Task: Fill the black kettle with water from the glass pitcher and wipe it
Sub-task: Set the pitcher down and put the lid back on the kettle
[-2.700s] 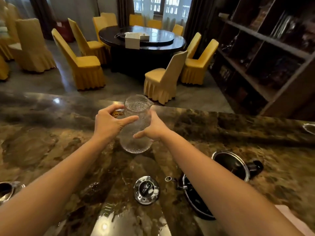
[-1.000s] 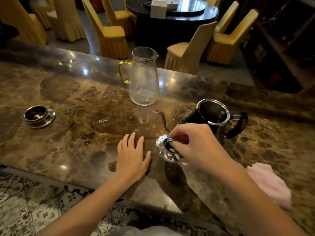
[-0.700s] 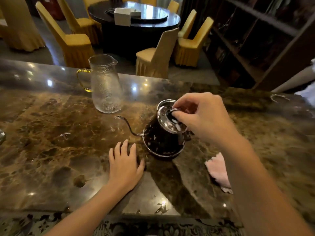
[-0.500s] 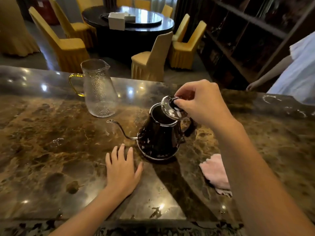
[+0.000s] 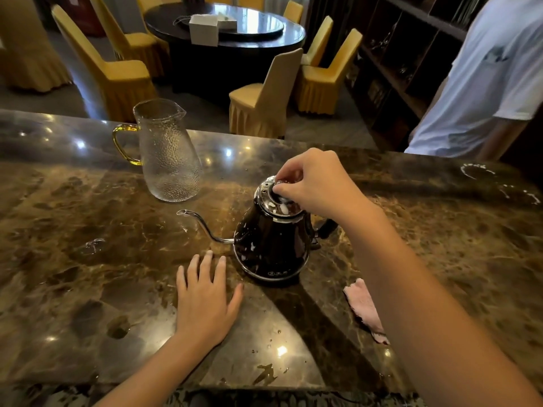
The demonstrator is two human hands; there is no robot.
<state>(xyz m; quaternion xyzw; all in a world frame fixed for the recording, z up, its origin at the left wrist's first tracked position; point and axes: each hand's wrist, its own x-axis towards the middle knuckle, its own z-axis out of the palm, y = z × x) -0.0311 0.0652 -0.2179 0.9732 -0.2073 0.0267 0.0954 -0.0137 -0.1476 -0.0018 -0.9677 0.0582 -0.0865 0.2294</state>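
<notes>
The black gooseneck kettle [image 5: 271,248] stands upright on the brown marble counter [image 5: 88,259], its thin spout pointing left. Its shiny metal lid [image 5: 269,198] sits on the kettle's mouth. My right hand [image 5: 317,183] pinches the lid's knob from above. Flat on the counter, palm down, my left hand [image 5: 205,298] lies just left of the kettle's base with fingers spread. The textured glass pitcher [image 5: 167,154] with an amber handle stands at the back left and looks nearly empty. A pink cloth [image 5: 363,306] lies right of the kettle, partly hidden under my right forearm.
Water drops and small puddles [image 5: 94,245] dot the counter. A person in a white shirt [image 5: 484,83] stands beyond the counter's far right. Yellow-covered chairs [image 5: 264,95], a round dark table [image 5: 229,33] and dark shelves [image 5: 396,54] fill the room behind.
My right hand picked the lid up from the counter, carried it over the kettle and lowered it onto the mouth. My left hand stayed flat. A person came into view at right.
</notes>
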